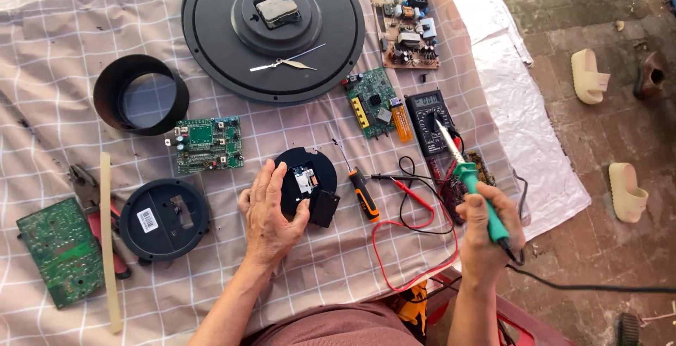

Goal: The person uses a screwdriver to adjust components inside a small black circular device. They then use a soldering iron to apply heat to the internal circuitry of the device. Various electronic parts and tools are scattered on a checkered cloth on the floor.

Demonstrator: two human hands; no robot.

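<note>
While gripped, iron (473,177) beside module (304,183).

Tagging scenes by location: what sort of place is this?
Likely an improvised electronics repair spot on the ground outdoors: a checked cloth spread over paving, strewn with circuit boards and a multimeter. The right hand holds a soldering iron; sandals lie nearby.

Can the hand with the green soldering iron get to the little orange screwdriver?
Probably yes. The right hand holds the green soldering iron just right of the orange screwdriver. Only loose red and black wires lie between, but its fingers are full with the iron.
</note>
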